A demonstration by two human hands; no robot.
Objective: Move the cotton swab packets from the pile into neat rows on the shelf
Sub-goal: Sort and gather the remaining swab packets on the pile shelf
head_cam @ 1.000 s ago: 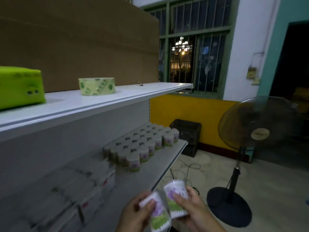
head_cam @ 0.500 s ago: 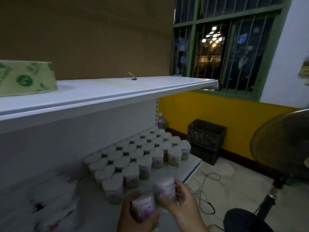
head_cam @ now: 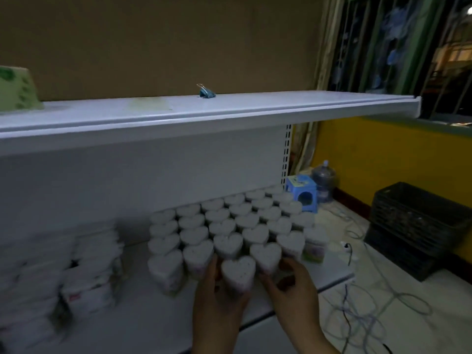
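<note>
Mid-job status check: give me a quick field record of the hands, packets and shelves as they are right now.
left hand: grips front packet
right hand: fingers curled round neighbouring packet
rows: heart-shaped packets, upright, on lower shelf
left of rows: white packs, blurred
upper shelf: binder clip; green roll at left edge

Left hand (head_cam: pixel 219 298) gripping heart-shaped packet (head_cam: pixel 238 273), right hand (head_cam: pixel 291 287) gripping neighbouring packet (head_cam: pixel 265 252)
</note>
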